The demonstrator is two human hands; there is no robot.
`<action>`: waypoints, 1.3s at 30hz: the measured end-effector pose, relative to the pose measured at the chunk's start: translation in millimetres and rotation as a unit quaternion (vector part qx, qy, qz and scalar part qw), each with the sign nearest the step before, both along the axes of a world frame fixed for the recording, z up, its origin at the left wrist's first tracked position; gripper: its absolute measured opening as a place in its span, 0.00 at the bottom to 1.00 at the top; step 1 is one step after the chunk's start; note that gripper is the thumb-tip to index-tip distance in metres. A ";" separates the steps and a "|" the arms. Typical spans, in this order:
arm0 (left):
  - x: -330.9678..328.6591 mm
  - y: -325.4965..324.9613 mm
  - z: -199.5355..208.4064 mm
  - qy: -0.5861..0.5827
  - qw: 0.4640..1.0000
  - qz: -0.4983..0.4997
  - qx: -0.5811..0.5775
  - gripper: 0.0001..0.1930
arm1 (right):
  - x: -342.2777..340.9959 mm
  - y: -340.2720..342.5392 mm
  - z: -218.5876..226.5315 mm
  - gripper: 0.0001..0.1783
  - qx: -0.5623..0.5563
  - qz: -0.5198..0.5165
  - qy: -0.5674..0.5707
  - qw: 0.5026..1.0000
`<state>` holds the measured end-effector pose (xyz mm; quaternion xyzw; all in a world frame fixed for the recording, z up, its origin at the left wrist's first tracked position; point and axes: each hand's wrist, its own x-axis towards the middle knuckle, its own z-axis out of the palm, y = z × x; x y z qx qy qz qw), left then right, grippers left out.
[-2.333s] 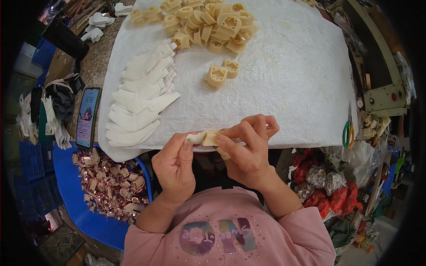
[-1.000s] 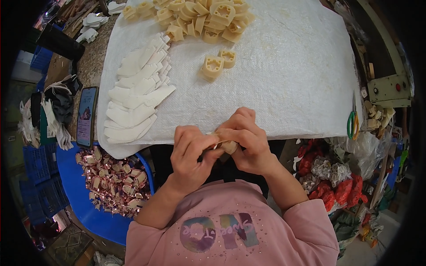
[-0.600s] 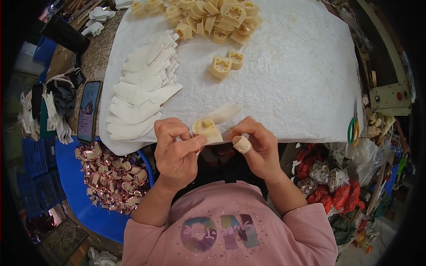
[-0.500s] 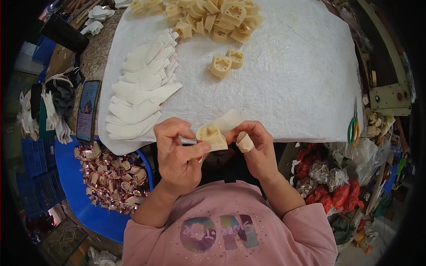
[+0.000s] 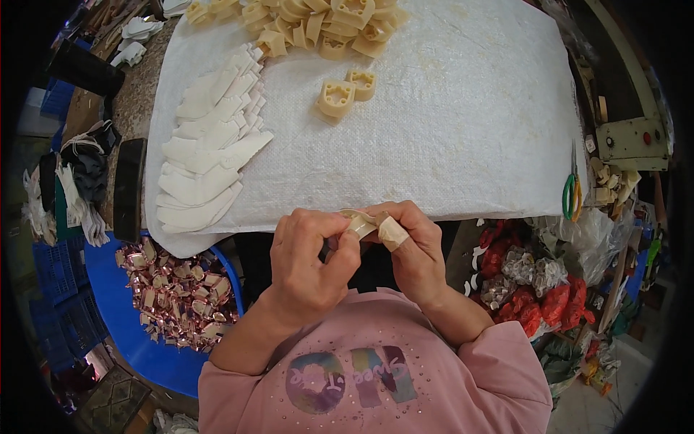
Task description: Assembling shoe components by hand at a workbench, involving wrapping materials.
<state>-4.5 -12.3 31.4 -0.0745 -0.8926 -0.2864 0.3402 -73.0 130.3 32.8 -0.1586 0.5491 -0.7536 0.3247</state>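
Close to my body, just off the table's near edge, my left hand (image 5: 312, 253) and my right hand (image 5: 416, 253) meet around a beige plastic heel block (image 5: 365, 226). A white cover piece curves over it, mostly hidden by my fingers. My left thumb and fingers pinch the block's left side. On the other side my right fingers press the white piece against it; my right thumb wears a tan wrapping (image 5: 392, 233). Two more blocks (image 5: 337, 98) stand together mid-table. Overlapping white cover pieces (image 5: 206, 148) form a row at the left.
Beyond lies a heap of beige blocks (image 5: 332, 29) on the white woven sheet (image 5: 448, 123). A phone (image 5: 129, 188) rests left of it. Shiny pinkish pieces fill a blue container (image 5: 116, 304) at lower left. Scissors (image 5: 572, 192) hang at the right edge, above bagged red items (image 5: 557, 307).
My hands have drawn together, and the block has turned and tipped so its holed face no longer shows. The white piece has been bent around it. The view has shifted slightly.
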 end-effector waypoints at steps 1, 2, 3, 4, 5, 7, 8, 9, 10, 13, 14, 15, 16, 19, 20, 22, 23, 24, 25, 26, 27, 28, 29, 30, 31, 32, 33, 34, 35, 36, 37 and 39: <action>-1.0 1.2 0.3 -0.001 1.000 0.000 0.000 0.09 | -1.1 -1.3 0.4 0.13 0.027 0.007 0.005 1.000; -2.1 2.6 0.6 -0.002 1.000 0.005 -0.011 0.08 | -2.7 -1.5 -0.3 0.13 0.026 0.007 0.004 1.000; -2.6 2.9 0.7 -0.002 1.000 0.010 -0.021 0.08 | -4.9 -0.9 -1.1 0.13 0.047 0.021 0.015 0.999; -2.5 1.8 0.8 -0.002 1.000 0.010 -0.022 0.08 | -6.5 -0.1 -1.3 0.13 0.068 0.035 0.027 0.997; -2.3 -0.1 0.6 -0.016 1.000 0.005 -0.024 0.09 | -7.5 0.4 -3.2 0.13 0.067 0.035 0.027 0.997; -2.8 -3.3 1.3 -0.028 0.999 0.003 -0.030 0.09 | -9.6 0.1 -9.9 0.12 0.028 0.028 -0.026 0.999; -3.3 -5.0 1.9 -0.032 0.999 -0.014 -0.016 0.09 | -10.8 0.3 -11.4 0.12 0.026 0.030 -0.025 0.999; -4.1 -6.8 2.5 -0.035 0.999 -0.031 -0.002 0.09 | -11.6 1.1 -12.4 0.12 0.005 0.017 -0.072 0.997; -3.7 -6.7 2.9 -0.035 0.999 -0.029 -0.003 0.09 | -10.4 2.2 -12.2 0.13 -0.012 0.005 -0.120 0.993; -3.1 -5.3 3.7 -0.039 0.999 -0.010 -0.021 0.08 | -6.0 -0.2 -6.4 0.13 0.082 0.023 0.018 0.996; -2.7 -4.5 4.3 -0.041 0.999 -0.002 -0.025 0.08 | -5.5 -0.6 -5.9 0.13 0.082 0.023 0.019 0.996; -2.5 -3.7 4.8 -0.043 0.999 0.006 -0.030 0.08 | -5.4 -1.0 -5.7 0.13 0.122 0.032 0.094 0.988; -3.0 -4.1 4.2 -0.042 0.999 0.007 -0.029 0.08 | -5.9 -1.9 -6.0 0.13 0.160 0.041 0.169 0.972; -4.6 -6.1 0.3 -0.051 0.998 0.005 -0.036 0.08 | -8.6 -2.9 0.3 0.14 0.200 0.050 0.239 0.949; -4.1 -7.8 -1.7 -0.054 0.998 0.008 -0.009 0.08 | -11.7 -1.8 -0.2 0.14 0.199 0.051 0.240 0.949; -3.4 -8.5 -6.0 -0.056 0.998 0.010 0.019 0.09 | -21.2 2.3 -3.3 0.13 0.189 0.081 0.296 0.933; -2.3 -7.3 -8.3 -0.041 0.994 -0.005 0.099 0.09 | -25.6 2.0 -7.1 0.13 0.190 0.079 0.297 0.933; -1.6 -6.5 -9.2 -0.027 0.984 -0.020 0.178 0.09 | -31.1 1.1 -12.4 0.13 0.139 0.074 0.197 0.968; -0.9 -6.5 -8.4 -0.027 0.983 -0.021 0.178 0.09 | -37.3 0.0 -15.0 0.13 0.086 0.068 0.094 0.990; -0.2 -6.9 -7.3 -0.029 0.971 -0.047 0.231 0.09 | -45.4 -0.4 -7.1 0.14 0.088 0.116 0.042 0.988; 0.1 -6.9 -6.7 -0.031 0.956 -0.072 0.283 0.09 | -48.7 0.0 -7.6 0.14 0.089 0.115 0.042 0.988; 0.4 -6.6 -7.7 -0.032 0.956 -0.072 0.284 0.09 | -50.1 0.6 -8.8 0.17 0.050 0.160 0.004 0.986; 0.3 -6.4 -9.6 -0.025 0.955 -0.095 0.278 0.09 | -51.3 0.6 -9.8 0.19 0.011 0.205 -0.034 0.978; 0.9 -6.0 -10.7 -0.017 0.955 -0.117 0.273 0.09 | -52.7 -0.3 -8.5 0.23 0.017 0.206 -0.030 0.978; 0.9 -6.0 -10.4 -0.019 0.954 -0.119 0.275 0.09 | -54.0 -1.1 -7.0 0.23 0.019 0.203 -0.031 0.979; 1.6 -7.0 -9.2 -0.035 0.963 -0.116 0.241 0.09 | -54.3 -3.1 -5.5 0.23 0.049 0.212 -0.012 0.976; 2.0 -7.1 -9.2 -0.052 0.970 -0.113 0.208 0.08 | -54.2 -4.2 -5.7 0.23 0.080 0.221 0.008 0.972; 1.9 -7.0 -9.5 -0.052 0.970 -0.114 0.207 0.08 | -54.5 -5.2 -6.9 0.23 0.079 0.220 0.008 0.972; 1.8 -6.6 -11.1 -0.051 0.974 -0.097 0.201 0.08 | -54.7 -5.6 -10.4 0.23 0.064 0.215 0.005 0.975; 1.4 -6.2 -11.7 -0.049 0.976 -0.079 0.194 0.07 | -54.5 -6.0 -13.2 0.23 0.049 0.210 0.001 0.977; 1.0 -6.3 -11.4 -0.049 0.977 -0.079 0.194 0.07 | -53.4 -7.6 -14.8 0.23 0.049 0.209 0.001 0.977; -0.8 -6.1 -11.0 -0.057 0.970 -0.061 0.229 0.07 | -50.8 -9.5 -17.5 0.22 0.053 0.179 0.021 0.982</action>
